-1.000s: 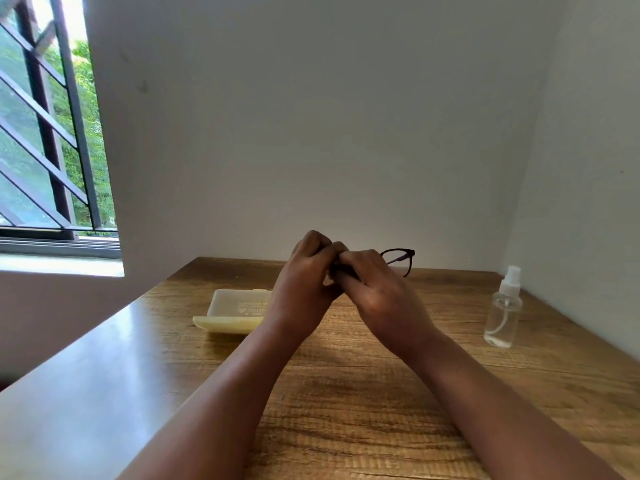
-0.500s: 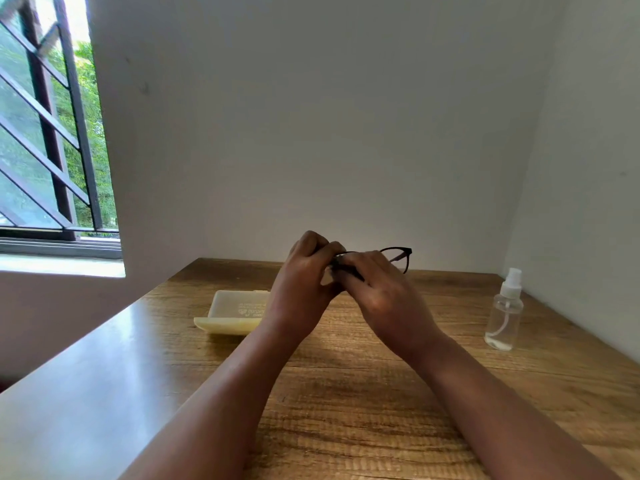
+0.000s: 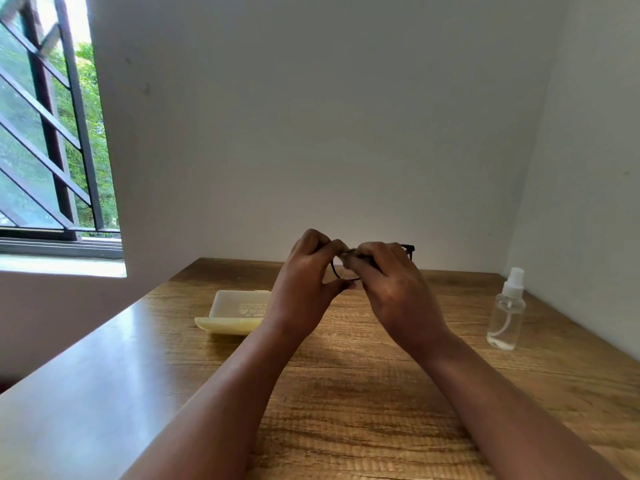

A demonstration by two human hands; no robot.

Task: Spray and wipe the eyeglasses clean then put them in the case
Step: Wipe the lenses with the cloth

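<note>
Black-framed eyeglasses [image 3: 408, 250] are held in the air above the wooden table [image 3: 346, 393], mostly hidden behind my hands. My left hand [image 3: 306, 278] pinches the left lens rim between thumb and fingers. My right hand [image 3: 391, 282] grips the frame's right part, with a small pale bit of cloth [image 3: 346, 255] showing between the two hands. An open cream glasses case [image 3: 235, 311] lies on the table to the left, partly behind my left wrist. A clear spray bottle [image 3: 505, 311] with a white nozzle stands upright at the right.
The table fits into a corner of white walls, one at the back and one close on the right beside the bottle. A barred window [image 3: 48, 133] is at the left. The table's left edge runs diagonally toward me.
Both hands have shifted slightly upward with the glasses. My left thumb now shows apart under the lens rim, and less of the right lens shows beyond my right hand.
</note>
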